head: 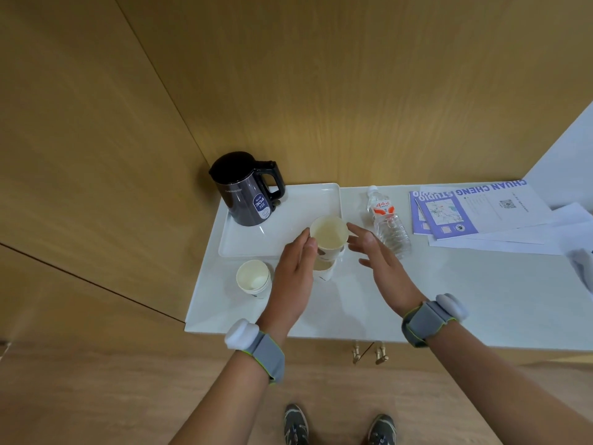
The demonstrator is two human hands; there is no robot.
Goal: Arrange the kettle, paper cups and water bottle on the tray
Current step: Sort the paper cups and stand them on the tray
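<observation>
Sneakers (340, 425) and the wood floor sit lowest in my view, then my two forearms with their grey wristbands (264, 350), reaching over the white counter (449, 290).

My left hand (293, 274) has its fingers closed around a paper cup (329, 234), lifted at the tray's near right corner; it seems to be coming off a short stack of cups (324, 271) just below it, though my hand hides how they meet. My right hand (377, 256) is spread loose beside the cup, gripping nothing, fingertips near its rim.

As for progress — I'd say about a third done. The black electric kettle (245, 189) already stands upright on the white tray (288, 248), at its far left. Everything else is off it: a second pair of nested paper cups (253, 279) stands on the counter just in front of the tray's near edge, and the water bottle (388, 220) lies on its side to the right of the tray, near some purple leaflets (446, 216).

Left to do, as I judge it — set this cup and the others on the tray's open right half, then stand the bottle there too.
</observation>
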